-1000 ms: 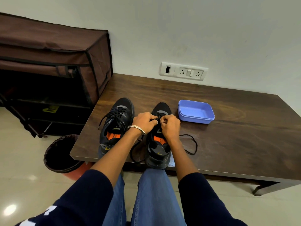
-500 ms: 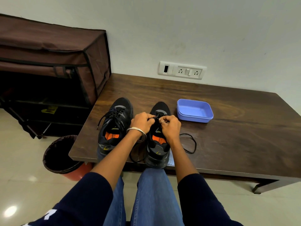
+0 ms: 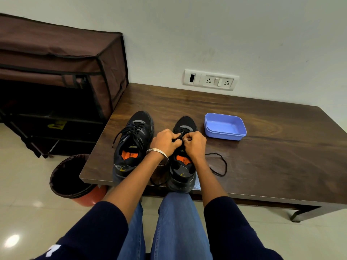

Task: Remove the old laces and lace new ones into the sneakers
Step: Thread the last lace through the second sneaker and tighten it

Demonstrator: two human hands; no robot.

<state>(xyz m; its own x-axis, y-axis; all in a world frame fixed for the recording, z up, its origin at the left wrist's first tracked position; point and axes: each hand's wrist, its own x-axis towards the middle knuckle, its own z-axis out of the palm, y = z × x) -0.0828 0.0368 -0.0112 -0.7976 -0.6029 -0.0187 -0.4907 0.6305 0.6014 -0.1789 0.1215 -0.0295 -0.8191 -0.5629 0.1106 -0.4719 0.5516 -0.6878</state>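
Two black sneakers with orange insoles stand side by side at the near edge of the wooden table (image 3: 272, 147). The left sneaker (image 3: 134, 141) is laced with a black lace, its ends loose. Over the tongue of the right sneaker (image 3: 183, 166), my left hand (image 3: 165, 142) and my right hand (image 3: 194, 143) are close together, each pinching the black lace (image 3: 218, 164) at the eyelets. One end of that lace trails in a loop on the table to the right of the shoe. The eyelets under my fingers are hidden.
An open, shallow purple plastic box (image 3: 224, 126) sits just right of the shoes' toes. A brown fabric shoe rack (image 3: 62, 81) stands left of the table. A bin with a black liner (image 3: 71, 177) is on the floor by the table's left corner. My knees are under the table's near edge.
Both hands stay on the right sneaker's lace with small finger movements. The loose lace loop on the right has barely shifted.
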